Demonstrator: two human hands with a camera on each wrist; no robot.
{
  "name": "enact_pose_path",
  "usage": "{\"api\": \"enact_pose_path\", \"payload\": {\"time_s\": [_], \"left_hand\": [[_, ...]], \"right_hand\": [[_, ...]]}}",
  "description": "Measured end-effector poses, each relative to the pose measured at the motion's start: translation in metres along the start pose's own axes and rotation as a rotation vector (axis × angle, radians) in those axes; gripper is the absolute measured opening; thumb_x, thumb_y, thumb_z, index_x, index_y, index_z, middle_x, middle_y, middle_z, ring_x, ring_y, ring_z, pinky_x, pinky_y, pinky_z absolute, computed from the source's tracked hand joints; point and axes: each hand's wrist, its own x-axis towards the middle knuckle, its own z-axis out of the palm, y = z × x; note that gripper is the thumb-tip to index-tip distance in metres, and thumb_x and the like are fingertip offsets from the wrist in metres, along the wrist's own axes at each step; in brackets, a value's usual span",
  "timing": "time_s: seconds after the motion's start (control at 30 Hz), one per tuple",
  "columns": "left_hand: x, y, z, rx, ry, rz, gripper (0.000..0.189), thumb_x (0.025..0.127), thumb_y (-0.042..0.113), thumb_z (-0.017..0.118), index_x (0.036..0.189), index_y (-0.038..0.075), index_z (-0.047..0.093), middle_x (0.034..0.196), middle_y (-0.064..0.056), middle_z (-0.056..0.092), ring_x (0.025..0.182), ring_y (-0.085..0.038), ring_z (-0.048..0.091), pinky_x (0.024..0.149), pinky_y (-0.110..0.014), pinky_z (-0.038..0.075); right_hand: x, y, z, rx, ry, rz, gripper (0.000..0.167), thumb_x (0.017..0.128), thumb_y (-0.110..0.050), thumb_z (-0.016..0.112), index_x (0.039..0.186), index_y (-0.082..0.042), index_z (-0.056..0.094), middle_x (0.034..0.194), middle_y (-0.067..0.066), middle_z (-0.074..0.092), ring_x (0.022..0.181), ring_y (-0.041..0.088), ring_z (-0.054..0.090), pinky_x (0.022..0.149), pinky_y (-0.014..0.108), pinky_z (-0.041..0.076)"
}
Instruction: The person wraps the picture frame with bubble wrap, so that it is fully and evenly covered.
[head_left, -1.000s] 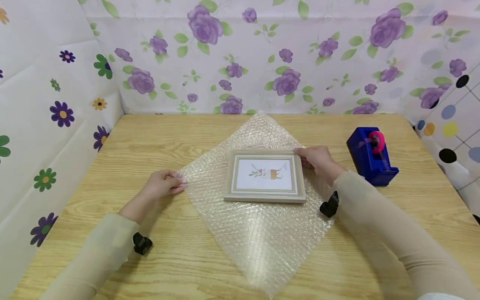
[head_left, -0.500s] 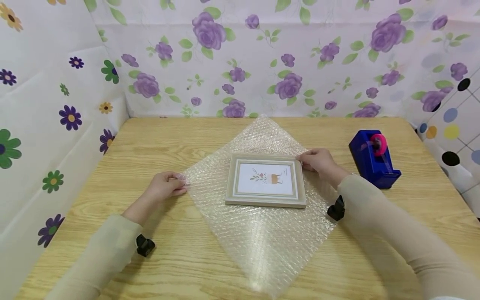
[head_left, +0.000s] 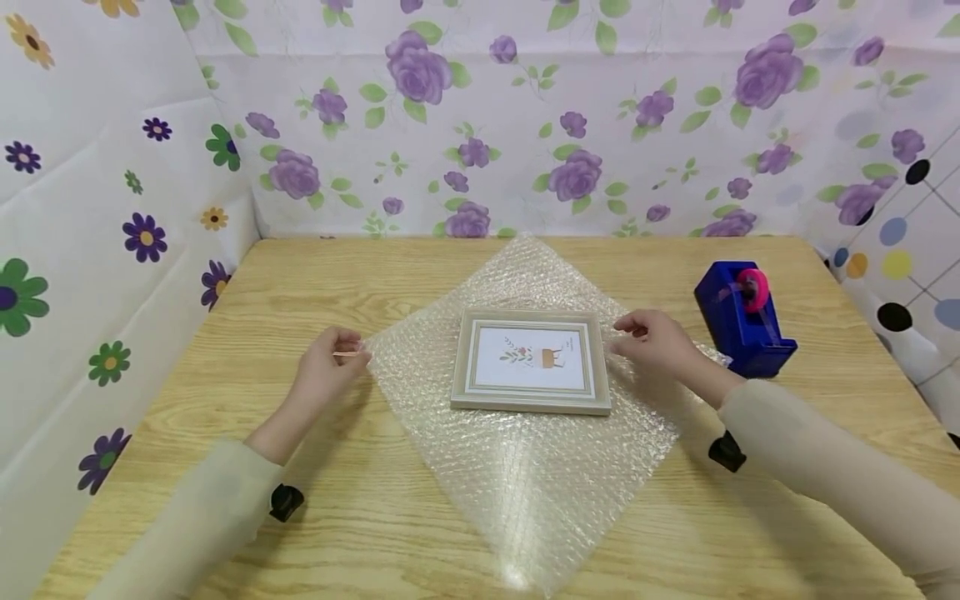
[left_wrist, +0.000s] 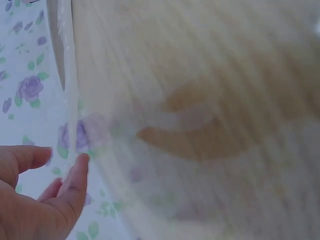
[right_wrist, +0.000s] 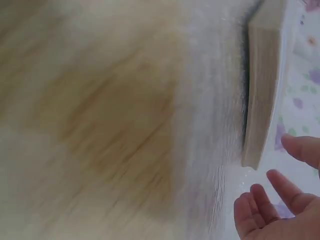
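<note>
A pale wooden picture frame (head_left: 529,363), with a small deer-and-plant print, lies flat on a diamond-turned sheet of bubble wrap (head_left: 495,467). My left hand (head_left: 326,367) is at the sheet's left corner. In the left wrist view its thumb and fingers stand apart, close to the wrap's edge; whether they touch it is unclear. Just off the frame's right side is my right hand (head_left: 660,343), over the wrap, fingers loosely bent and holding nothing. The right wrist view shows a gap between that hand (right_wrist: 280,207) and the frame's edge (right_wrist: 262,90).
A blue tape dispenser (head_left: 742,321) with a pink-cored roll stands at the right, beyond my right hand and near the wrap's right corner. The wooden table (head_left: 360,275) ends against flower-printed sheeting (head_left: 517,125) at the back and left.
My right hand has let go of the frame's upper right corner and drawn back rightward. My left hand's fingers have turned and loosened from their pinch on the wrap's corner. The frame stays put.
</note>
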Motion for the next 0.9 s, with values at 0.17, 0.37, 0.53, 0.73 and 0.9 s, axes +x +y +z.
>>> {"api": "enact_pose_path", "payload": {"time_s": [0.17, 0.37, 0.53, 0.73, 0.9], "left_hand": [[-0.004, -0.003, 0.001, -0.084, -0.049, 0.032, 0.055, 0.096, 0.013, 0.054, 0.139, -0.009, 0.027, 0.13, -0.029, 0.048, 0.115, -0.043, 0.055, 0.09, -0.031, 0.054], [-0.006, -0.01, 0.002, -0.115, -0.042, 0.064, 0.053, 0.096, 0.011, 0.053, 0.137, -0.011, 0.03, 0.131, -0.032, 0.048, 0.114, -0.044, 0.055, 0.085, -0.019, 0.054], [-0.006, -0.01, 0.007, -0.113, -0.021, 0.044, 0.047, 0.096, 0.012, 0.055, 0.132, -0.012, 0.04, 0.127, -0.032, 0.053, 0.11, -0.04, 0.059, 0.08, -0.015, 0.053], [-0.007, -0.011, 0.01, -0.153, -0.026, 0.018, 0.038, 0.096, 0.012, 0.055, 0.124, -0.012, 0.047, 0.121, -0.031, 0.058, 0.099, -0.023, 0.064, 0.076, -0.011, 0.052], [-0.007, -0.011, 0.013, -0.265, -0.101, -0.092, 0.038, 0.097, 0.014, 0.051, 0.123, -0.014, 0.047, 0.106, -0.022, 0.066, 0.082, -0.007, 0.066, 0.076, -0.022, 0.057]], "right_hand": [[-0.021, 0.005, -0.008, -0.122, 0.071, -0.049, 0.045, 0.087, -0.016, 0.065, 0.121, 0.011, 0.055, 0.123, 0.034, 0.051, 0.113, 0.048, 0.048, 0.095, 0.059, 0.042], [-0.041, 0.019, -0.013, -0.217, 0.113, 0.002, 0.059, 0.086, -0.02, 0.065, 0.131, 0.012, 0.044, 0.133, 0.037, 0.042, 0.124, 0.055, 0.032, 0.1, 0.065, 0.03], [-0.054, 0.029, -0.016, -0.229, 0.121, 0.076, 0.067, 0.086, -0.025, 0.066, 0.133, 0.014, 0.038, 0.131, 0.041, 0.039, 0.121, 0.059, 0.029, 0.098, 0.068, 0.026], [-0.064, 0.039, -0.02, -0.227, 0.12, 0.136, 0.073, 0.089, -0.031, 0.063, 0.133, 0.019, 0.034, 0.109, 0.036, 0.056, 0.108, 0.053, 0.047, 0.09, 0.064, 0.037], [-0.068, 0.049, -0.023, -0.114, 0.166, 0.199, 0.074, 0.09, -0.032, 0.063, 0.134, 0.019, 0.031, 0.113, 0.036, 0.052, 0.097, 0.043, 0.054, 0.075, 0.049, 0.049]]}}
